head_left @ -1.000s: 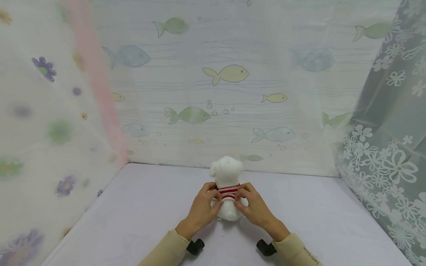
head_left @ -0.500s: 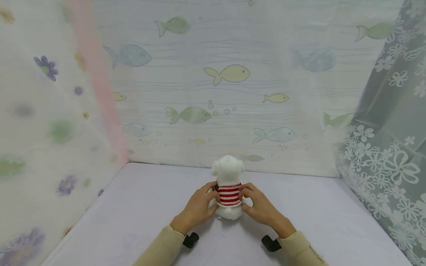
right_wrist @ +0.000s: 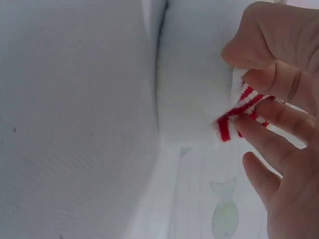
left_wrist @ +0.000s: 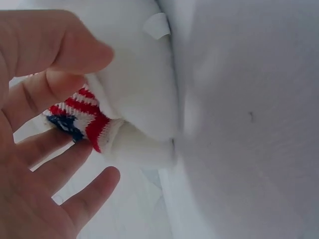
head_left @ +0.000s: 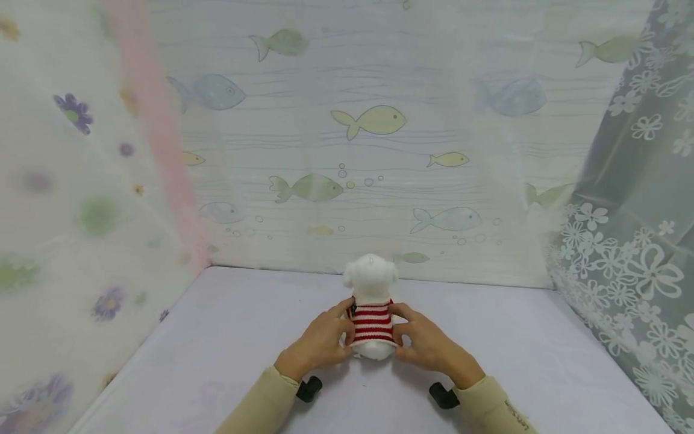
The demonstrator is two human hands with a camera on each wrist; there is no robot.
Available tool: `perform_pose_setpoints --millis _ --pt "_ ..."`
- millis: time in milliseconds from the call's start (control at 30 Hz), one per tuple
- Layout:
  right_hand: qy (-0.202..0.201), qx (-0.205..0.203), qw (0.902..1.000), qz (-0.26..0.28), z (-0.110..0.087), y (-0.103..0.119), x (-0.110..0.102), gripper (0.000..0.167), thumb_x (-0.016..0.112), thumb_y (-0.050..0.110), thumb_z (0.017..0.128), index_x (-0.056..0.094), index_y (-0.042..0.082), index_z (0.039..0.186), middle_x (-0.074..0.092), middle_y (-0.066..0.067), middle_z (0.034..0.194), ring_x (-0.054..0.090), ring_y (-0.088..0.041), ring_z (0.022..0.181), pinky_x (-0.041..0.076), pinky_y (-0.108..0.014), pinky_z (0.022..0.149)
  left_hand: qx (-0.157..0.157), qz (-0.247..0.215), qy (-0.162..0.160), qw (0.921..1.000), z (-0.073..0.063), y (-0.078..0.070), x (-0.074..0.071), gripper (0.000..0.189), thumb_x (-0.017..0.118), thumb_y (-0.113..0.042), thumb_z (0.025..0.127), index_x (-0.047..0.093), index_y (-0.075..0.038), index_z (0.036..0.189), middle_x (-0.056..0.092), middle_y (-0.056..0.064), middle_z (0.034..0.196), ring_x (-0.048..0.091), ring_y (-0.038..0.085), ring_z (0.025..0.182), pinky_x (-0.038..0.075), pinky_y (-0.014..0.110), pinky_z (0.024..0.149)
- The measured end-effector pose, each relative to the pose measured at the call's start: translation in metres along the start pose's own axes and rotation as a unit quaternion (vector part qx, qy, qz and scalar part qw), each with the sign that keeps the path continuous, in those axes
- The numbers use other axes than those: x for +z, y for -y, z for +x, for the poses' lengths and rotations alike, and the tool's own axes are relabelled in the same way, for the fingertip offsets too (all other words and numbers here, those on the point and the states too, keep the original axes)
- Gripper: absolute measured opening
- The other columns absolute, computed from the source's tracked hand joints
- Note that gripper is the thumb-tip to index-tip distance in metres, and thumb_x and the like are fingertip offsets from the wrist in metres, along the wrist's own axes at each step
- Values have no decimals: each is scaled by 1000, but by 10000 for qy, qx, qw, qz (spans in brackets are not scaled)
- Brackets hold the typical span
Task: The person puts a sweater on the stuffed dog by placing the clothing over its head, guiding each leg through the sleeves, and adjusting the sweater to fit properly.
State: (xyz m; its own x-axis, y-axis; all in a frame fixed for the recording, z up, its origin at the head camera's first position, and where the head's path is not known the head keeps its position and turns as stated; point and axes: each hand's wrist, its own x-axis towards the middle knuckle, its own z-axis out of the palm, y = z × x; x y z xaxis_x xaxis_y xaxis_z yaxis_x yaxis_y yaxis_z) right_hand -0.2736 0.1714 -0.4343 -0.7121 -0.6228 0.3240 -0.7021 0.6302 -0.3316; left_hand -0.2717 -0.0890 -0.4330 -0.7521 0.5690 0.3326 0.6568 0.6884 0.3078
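Observation:
A white plush toy [head_left: 371, 279] sits upright on the table with its back toward me. It wears a red-and-white striped knitted sweater [head_left: 373, 322], which reaches down to its lower body. My left hand [head_left: 320, 337] pinches the sweater's hem at the toy's left edge between thumb and index finger, while its other fingers touch the knit. A dark blue patch [left_wrist: 70, 125] shows on the sweater in the left wrist view. On the opposite edge, my right hand [head_left: 431, 340] pinches the hem in the same way. The toy's front is hidden.
A white cloth covers the table [head_left: 228, 337]. Behind it hangs a fish-print curtain [head_left: 303, 241], with a flowered curtain [head_left: 97, 241] at left and a lace-patterned one [head_left: 623, 271] at right. A small white tag [left_wrist: 158, 26] sticks out from the toy's base.
The sweater, bunched up around the toy's middle before, has been drawn down, so more stripes show. Both hands have moved lower and farther apart. The toy stays in place.

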Motion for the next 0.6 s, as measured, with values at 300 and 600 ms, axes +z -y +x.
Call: perform_pose_setpoints --millis 300,600 --pt "-611 383 9950 695 0 3 2 23 63 11 81 50 26 68 53 2 127 53 -17 116 47 -42 89 -240 -638 -536 9962 4 -2 3 15 62 -3 83 61 -18 80 48 10 137 52 27 121 47 40 91" --pt "-2212 182 9734 574 22 4 3 10 64 9 92 63 8 102 62 -2 100 61 -18 94 52 -41 77 -333 -659 -2187 9730 20 -11 8 10 66 -6 87 64 -9 96 59 1 88 57 18 81 48 30 67"
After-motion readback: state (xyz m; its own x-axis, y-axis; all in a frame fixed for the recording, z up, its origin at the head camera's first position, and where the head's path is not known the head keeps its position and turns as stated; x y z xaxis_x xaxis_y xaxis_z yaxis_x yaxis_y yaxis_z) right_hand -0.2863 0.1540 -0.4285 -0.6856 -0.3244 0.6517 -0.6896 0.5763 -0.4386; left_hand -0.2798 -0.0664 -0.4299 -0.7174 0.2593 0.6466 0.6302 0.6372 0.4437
